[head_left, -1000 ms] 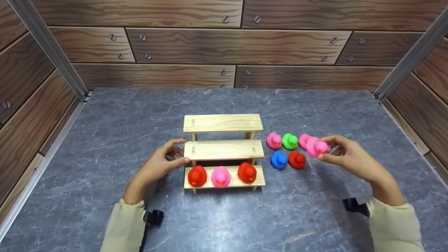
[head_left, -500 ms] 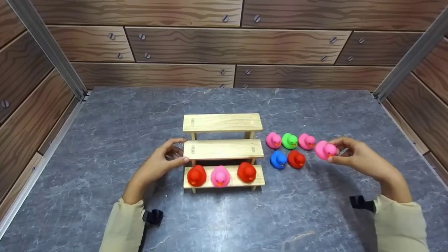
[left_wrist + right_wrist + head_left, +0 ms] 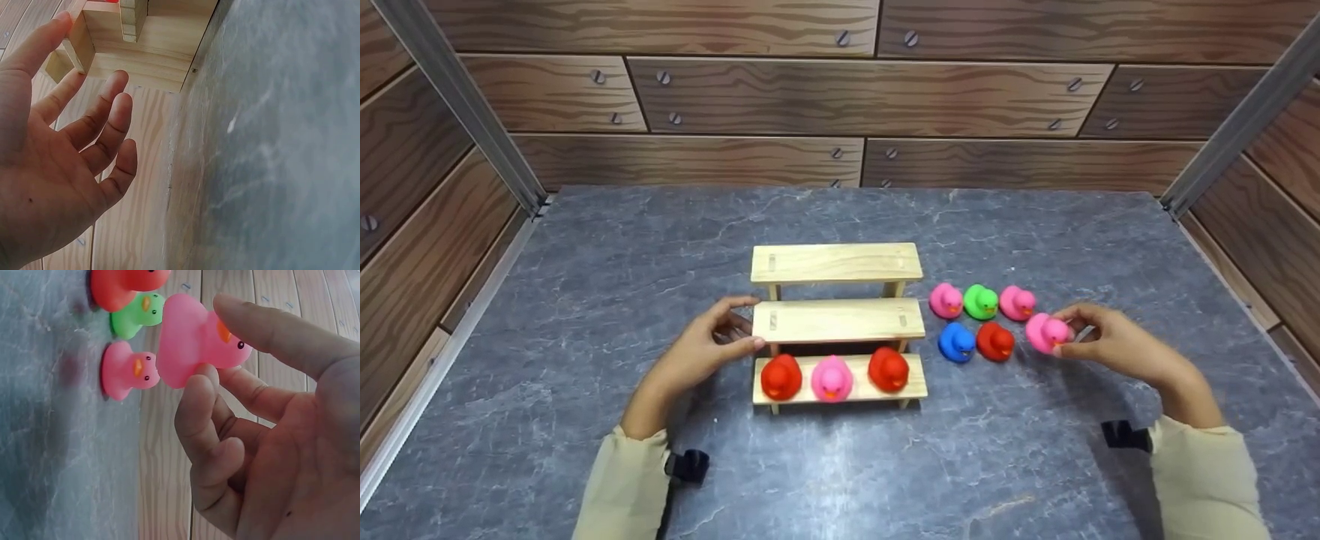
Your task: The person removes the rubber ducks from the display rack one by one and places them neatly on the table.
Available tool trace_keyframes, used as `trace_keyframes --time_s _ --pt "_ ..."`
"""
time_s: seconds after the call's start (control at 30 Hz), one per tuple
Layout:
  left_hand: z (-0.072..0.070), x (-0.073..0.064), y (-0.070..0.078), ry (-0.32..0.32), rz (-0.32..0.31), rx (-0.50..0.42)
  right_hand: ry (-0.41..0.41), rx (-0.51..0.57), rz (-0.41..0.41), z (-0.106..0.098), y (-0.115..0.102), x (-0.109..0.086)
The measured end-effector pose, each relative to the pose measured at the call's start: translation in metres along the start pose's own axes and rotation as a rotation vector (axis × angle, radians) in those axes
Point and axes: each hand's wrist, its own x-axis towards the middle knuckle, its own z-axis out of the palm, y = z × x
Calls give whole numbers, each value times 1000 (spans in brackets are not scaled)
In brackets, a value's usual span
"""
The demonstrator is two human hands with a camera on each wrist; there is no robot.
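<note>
My right hand pinches a pink rubber duck between thumb and fingers. The right wrist view shows this pink duck raised off the table, beak toward the palm. At the stand's left side, my left hand holds the end of the middle step of a three-step wooden stand, thumb at the front edge and index finger at the back. The other fingers stay off the wood, as the left wrist view shows. On the lowest step sit a red duck, a pink duck and another red duck.
Right of the stand, more ducks stand on the grey marbled table: pink, green and pink behind, blue and red in front. Wood-patterned walls enclose the back and sides.
The pink duck in my right hand has moved right, away from the other pink one, then slightly back left and toward the front. My left hand stays at the stand.
</note>
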Motion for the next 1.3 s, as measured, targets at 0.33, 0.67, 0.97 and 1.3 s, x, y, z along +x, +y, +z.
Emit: trace_keyframes --time_s 0.33,0.67,0.97,1.3 --pt "1 0 1 2 -5 -4 -54 7 23 7 9 6" --pt "1 -1 0 6 -9 0 -67 -2 38 13 13 10" --pt "0 -1 1 13 -9 4 -77 -11 49 14 13 13" --pt "0 -1 2 -1 -24 3 -77 -1 35 17 17 16"
